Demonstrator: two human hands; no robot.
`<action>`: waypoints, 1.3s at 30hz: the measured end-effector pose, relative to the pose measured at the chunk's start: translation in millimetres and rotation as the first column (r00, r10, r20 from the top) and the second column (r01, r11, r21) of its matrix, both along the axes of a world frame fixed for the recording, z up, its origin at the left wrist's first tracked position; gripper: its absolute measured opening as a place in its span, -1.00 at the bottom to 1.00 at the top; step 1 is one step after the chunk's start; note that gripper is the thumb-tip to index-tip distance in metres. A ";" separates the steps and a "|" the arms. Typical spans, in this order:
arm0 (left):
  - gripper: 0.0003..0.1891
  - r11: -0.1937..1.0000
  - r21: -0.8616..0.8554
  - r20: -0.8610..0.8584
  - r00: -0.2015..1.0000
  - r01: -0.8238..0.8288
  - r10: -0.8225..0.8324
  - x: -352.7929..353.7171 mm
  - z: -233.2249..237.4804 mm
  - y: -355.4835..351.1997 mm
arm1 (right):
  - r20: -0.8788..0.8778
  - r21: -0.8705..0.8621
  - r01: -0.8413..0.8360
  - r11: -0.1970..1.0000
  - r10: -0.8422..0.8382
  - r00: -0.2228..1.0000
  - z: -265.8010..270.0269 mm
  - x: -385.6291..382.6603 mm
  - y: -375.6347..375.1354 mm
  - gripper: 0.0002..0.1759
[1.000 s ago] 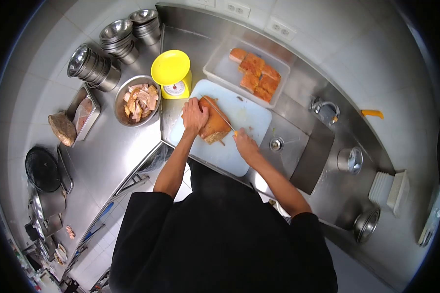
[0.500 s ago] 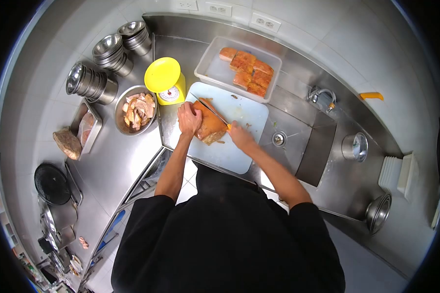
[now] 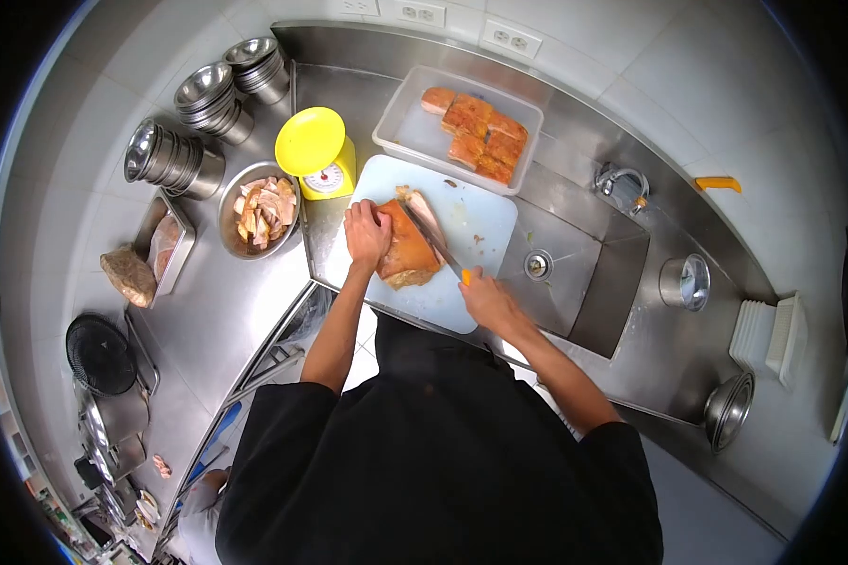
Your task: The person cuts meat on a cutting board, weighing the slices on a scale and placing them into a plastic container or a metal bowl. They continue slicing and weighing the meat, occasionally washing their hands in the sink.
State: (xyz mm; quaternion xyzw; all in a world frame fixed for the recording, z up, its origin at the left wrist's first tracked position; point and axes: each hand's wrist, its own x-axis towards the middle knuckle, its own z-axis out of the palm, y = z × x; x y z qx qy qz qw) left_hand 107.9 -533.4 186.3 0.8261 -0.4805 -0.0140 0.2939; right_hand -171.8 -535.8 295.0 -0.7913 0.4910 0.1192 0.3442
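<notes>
A slab of browned pork (image 3: 408, 259) lies on the white cutting board (image 3: 457, 306), its golden skin facing up. My left hand (image 3: 366, 234) is closed over the slab's left side, fingers bent on the skin. In my right hand (image 3: 486, 299) is a knife (image 3: 440, 247), fingers wrapped round its orange handle. The blade runs along the slab's right edge, and a pale slice (image 3: 426, 215) leans away on the far side of it. Small meat scraps (image 3: 479, 239) dot the board.
Behind the board, a plastic tub (image 3: 396, 139) holds several browned pork pieces. A yellow scale (image 3: 328, 162) and a steel bowl of cut meat (image 3: 264, 209) stand to the left, near stacked steel containers (image 3: 196, 169). The sink (image 3: 570, 273) is on the right.
The knife has cut down through the slab's right edge, and a slice now tips away to the right. My right hand has moved right and toward me. The left hand stays on the slab.
</notes>
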 end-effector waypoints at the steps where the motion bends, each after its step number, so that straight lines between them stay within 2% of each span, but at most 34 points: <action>1: -0.79 1.000 -0.003 -0.002 1.000 -0.004 0.004 -0.1 -0.4 0.2 | -0.007 0.011 0.015 1.000 -0.014 1.000 3.1 3.8 1.9 -0.53; 4: -0.80 1.000 -0.008 -0.013 1.000 -0.014 0.014 0.1 1.8 0.5 | -0.011 0.028 0.000 1.000 0.001 1.000 8.3 8.9 4.4 -0.52; 8: -0.74 1.000 0.022 -0.033 0.999 0.015 -0.014 4.8 -2.2 2.1 | -0.016 -0.096 0.017 0.995 -0.019 1.000 8.0 -1.0 -14.7 -0.55; 11: -0.56 0.980 -0.083 -0.068 0.980 0.179 -0.185 1.9 14.7 14.8 | -0.038 -0.222 0.005 0.975 -0.014 0.999 0.8 -14.0 -32.3 -0.58; 14: -0.27 0.884 0.088 -0.004 0.888 0.458 -0.460 0.5 27.8 43.4 | -0.052 -0.293 -0.032 0.956 0.018 0.998 -25.0 -25.8 -42.0 -0.59; 16: -0.07 0.840 0.204 0.036 0.853 0.503 -0.520 -5.0 42.9 56.2 | -0.037 -0.335 -0.044 0.941 0.034 0.999 -42.2 -29.9 -43.4 -0.59; 20: 0.25 0.707 0.467 0.044 0.784 0.532 -0.619 -13.0 51.3 70.9 | 0.186 -0.449 0.092 0.889 -0.008 0.982 -79.5 -22.0 -42.5 -0.62; 23: 0.33 0.687 0.532 0.084 0.776 0.496 -0.625 -15.7 45.3 67.9 | 0.308 -0.446 0.162 0.880 -0.019 0.951 -89.8 -3.0 -55.1 -0.65; 25: 0.27 0.692 0.545 0.134 0.766 0.473 -0.629 -20.7 50.1 67.3 | 0.330 -0.452 0.165 0.877 -0.007 0.944 -89.9 7.7 -63.1 -0.65; 26: 0.24 0.695 0.550 0.158 0.760 0.463 -0.631 -21.3 53.5 66.7 | 0.269 -0.391 0.137 0.910 -0.030 0.963 -89.1 10.6 -64.6 -0.65; 28: 0.08 0.701 0.438 0.024 0.772 0.563 -0.635 -9.0 60.9 63.7 | 0.135 -0.260 0.092 0.961 -0.058 0.989 -64.1 18.1 -66.0 -0.65; 29: 0.01 0.703 0.374 -0.041 0.769 0.604 -0.638 -1.0 62.7 59.0 | 0.132 -0.261 0.091 0.961 -0.058 0.989 -48.2 20.2 -61.2 -0.64; 32: -0.23 0.845 0.202 -0.087 0.869 0.495 -0.487 15.3 41.1 46.2 | 0.099 -0.228 0.064 0.972 -0.042 0.994 1.4 20.6 -24.2 -0.62; 33: -0.32 0.888 0.164 0.005 0.900 0.429 -0.435 10.9 45.0 40.1 | 0.077 -0.197 0.050 0.979 -0.036 0.996 8.7 20.0 -12.3 -0.62; 36: -0.28 0.972 0.116 0.047 0.977 0.202 -0.209 0.1 5.6 21.7 | 0.041 -0.133 0.023 0.991 -0.018 0.999 14.6 18.2 9.6 -0.63; 37: -0.31 0.976 0.165 0.110 0.981 0.142 -0.161 -6.6 -2.9 17.3 | 0.034 -0.119 0.013 0.993 -0.009 0.999 17.2 17.6 13.3 -0.63; 39: -0.35 0.978 0.184 0.112 0.986 0.101 -0.123 -14.3 -5.6 15.6 | -0.005 -0.062 0.010 0.998 -0.011 1.000 36.1 9.6 17.5 -0.63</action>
